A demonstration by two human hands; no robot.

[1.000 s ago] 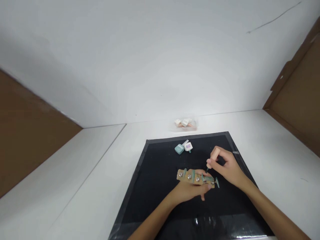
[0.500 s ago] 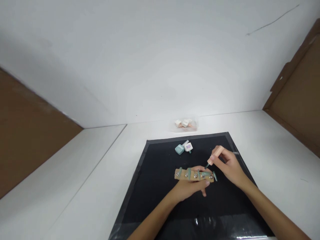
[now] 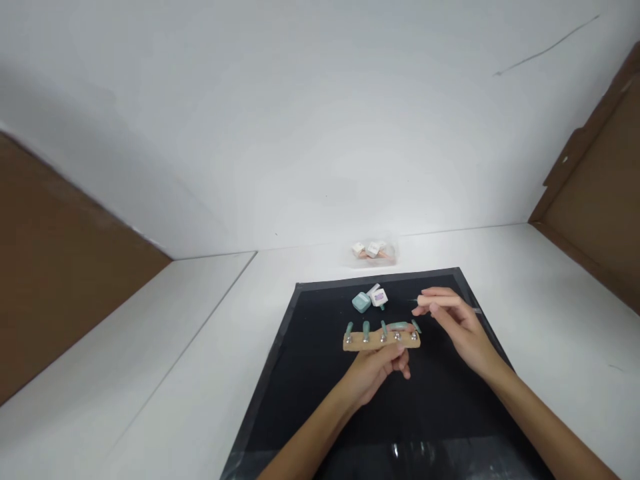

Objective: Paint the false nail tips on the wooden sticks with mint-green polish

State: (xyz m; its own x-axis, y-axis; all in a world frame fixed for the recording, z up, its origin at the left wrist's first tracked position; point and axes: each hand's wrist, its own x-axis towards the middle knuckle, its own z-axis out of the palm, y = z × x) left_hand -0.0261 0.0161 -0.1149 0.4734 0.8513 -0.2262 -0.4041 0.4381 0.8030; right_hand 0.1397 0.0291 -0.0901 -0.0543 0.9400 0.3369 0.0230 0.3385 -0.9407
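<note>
My left hand point(image 3: 379, 369) grips a tan strip point(image 3: 381, 341) from below; several teal false nails stand on metal studs along its top edge. It is held level above the black mat point(image 3: 310, 373). My right hand point(image 3: 457, 327) is closed on a peach-handled nail polish brush point(image 3: 439, 301), lying roughly level, its tip pointing left and clear of the strip. A teal polish bottle point(image 3: 361, 303) and a white bottle with a purple label point(image 3: 379, 297) stand on the mat just behind the strip.
A clear packet of small white and peach items point(image 3: 373, 251) lies on the white table point(image 3: 550, 307) beyond the mat. Brown cardboard walls stand at the left point(image 3: 65, 267) and right point(image 3: 600, 200).
My left hand has raised the strip and turned it level, nails upright. My right hand has drawn the brush up and away from the strip's right end, handle tilting flat.
</note>
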